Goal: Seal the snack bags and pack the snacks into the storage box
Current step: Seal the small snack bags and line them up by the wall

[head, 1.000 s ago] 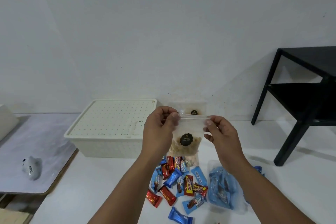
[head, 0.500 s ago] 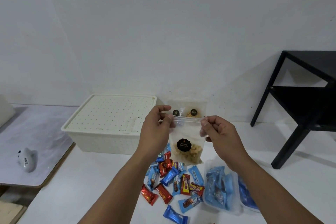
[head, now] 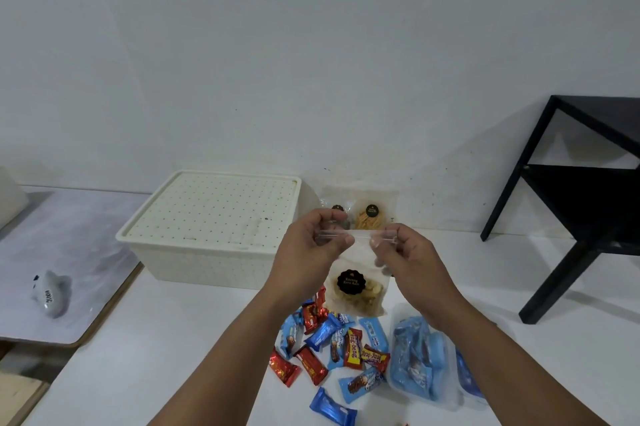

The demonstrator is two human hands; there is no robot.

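Observation:
I hold a clear zip snack bag [head: 356, 290] with a black round label and pale chips upright above the table. My left hand [head: 311, 252] pinches the left part of its zip strip. My right hand [head: 405, 256] pinches the right part of the same strip. The cream storage box [head: 211, 228] stands behind on the left with its dotted lid on. Two more labelled snack bags [head: 370, 214] lean against the wall behind my hands. Several loose red and blue wrapped candies [head: 332, 346] lie below the bag.
A clear bag of blue-wrapped snacks [head: 419, 360] lies at the right of the candy pile. A black side table [head: 581, 197] stands at the far right. On the lower grey surface to the left sits a small grey object [head: 52, 290].
My thumbs have drawn closer together along the zip strip, and the bag has stayed upright in both hands. The view has shifted slightly.

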